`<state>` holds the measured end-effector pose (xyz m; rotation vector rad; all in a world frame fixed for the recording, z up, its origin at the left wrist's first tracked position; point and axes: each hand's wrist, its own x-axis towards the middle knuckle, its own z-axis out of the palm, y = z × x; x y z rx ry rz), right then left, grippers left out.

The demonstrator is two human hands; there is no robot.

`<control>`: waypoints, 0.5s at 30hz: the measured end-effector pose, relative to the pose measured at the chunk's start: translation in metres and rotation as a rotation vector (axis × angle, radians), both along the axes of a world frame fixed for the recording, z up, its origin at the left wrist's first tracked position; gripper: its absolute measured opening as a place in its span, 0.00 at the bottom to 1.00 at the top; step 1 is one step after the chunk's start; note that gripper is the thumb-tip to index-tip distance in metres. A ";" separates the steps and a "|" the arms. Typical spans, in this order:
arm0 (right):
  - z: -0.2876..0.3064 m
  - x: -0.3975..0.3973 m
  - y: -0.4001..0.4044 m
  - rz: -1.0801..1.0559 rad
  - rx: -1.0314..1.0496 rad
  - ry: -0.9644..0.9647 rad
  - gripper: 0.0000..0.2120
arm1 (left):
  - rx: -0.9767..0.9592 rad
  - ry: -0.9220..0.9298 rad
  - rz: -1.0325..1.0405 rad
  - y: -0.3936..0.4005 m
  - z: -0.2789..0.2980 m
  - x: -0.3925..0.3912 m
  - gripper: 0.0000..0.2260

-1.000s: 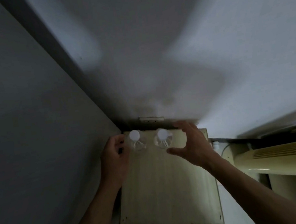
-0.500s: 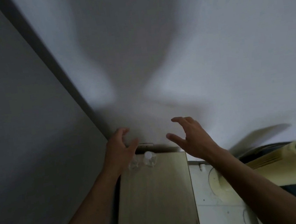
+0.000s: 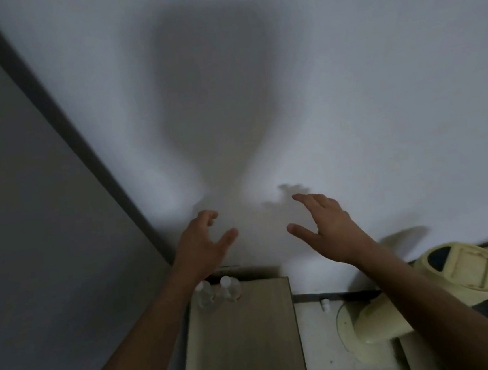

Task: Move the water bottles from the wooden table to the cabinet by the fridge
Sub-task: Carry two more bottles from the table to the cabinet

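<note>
Two clear water bottles with white caps stand side by side at the far left corner of the pale wooden cabinet top (image 3: 247,344): the left bottle (image 3: 205,293) and the right bottle (image 3: 229,289). My left hand (image 3: 202,243) hovers above and behind them in front of the wall, fingers loosely spread, holding nothing. My right hand (image 3: 329,230) is raised to the right at the same height, fingers relaxed and empty. Neither hand touches a bottle.
A grey fridge side (image 3: 46,235) fills the left of the view, right against the cabinet. A white wall (image 3: 316,86) rises behind. A cream plastic fan-like appliance (image 3: 429,295) lies on the tiled floor (image 3: 320,351) to the cabinet's right.
Both hands have let go of the bottles and lifted up and away from them. The view has pulled back, so the cabinet and bottles sit lower in the frame.
</note>
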<state>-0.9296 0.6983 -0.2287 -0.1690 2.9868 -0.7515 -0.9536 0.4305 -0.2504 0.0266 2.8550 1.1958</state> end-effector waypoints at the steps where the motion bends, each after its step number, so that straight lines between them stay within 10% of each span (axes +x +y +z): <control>1: 0.004 0.005 0.009 -0.014 0.005 0.009 0.34 | -0.011 -0.005 -0.039 0.009 0.004 0.000 0.25; 15: 0.053 0.139 0.081 -0.522 -0.019 0.055 0.32 | -0.038 0.044 -0.626 0.147 0.048 0.001 0.22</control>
